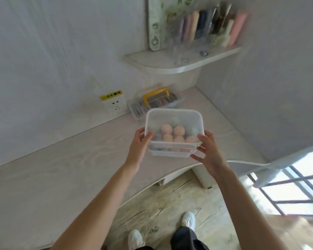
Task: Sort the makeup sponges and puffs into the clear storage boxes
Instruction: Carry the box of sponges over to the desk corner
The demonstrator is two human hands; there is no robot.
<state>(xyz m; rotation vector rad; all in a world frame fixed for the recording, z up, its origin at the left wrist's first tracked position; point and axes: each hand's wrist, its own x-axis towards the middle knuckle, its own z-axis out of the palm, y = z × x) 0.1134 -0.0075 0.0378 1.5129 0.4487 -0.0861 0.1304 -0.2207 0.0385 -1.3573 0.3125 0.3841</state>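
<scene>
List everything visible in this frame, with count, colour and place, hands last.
clear storage box: one, lidded, held above the desk
sponges: about five peach, pale ones behind, inside the box
desk: one, pale wood-grain, below
case with yellow handle: one, clear, back of desk
wall socket: one, white, yellow label above
corner shelf: one, white, holding blurred organiser
shoes: two, white, on floor
left hand: holds box's left side
right hand: holds box's right side

Single head view, looking steeply down, desk close below
</scene>
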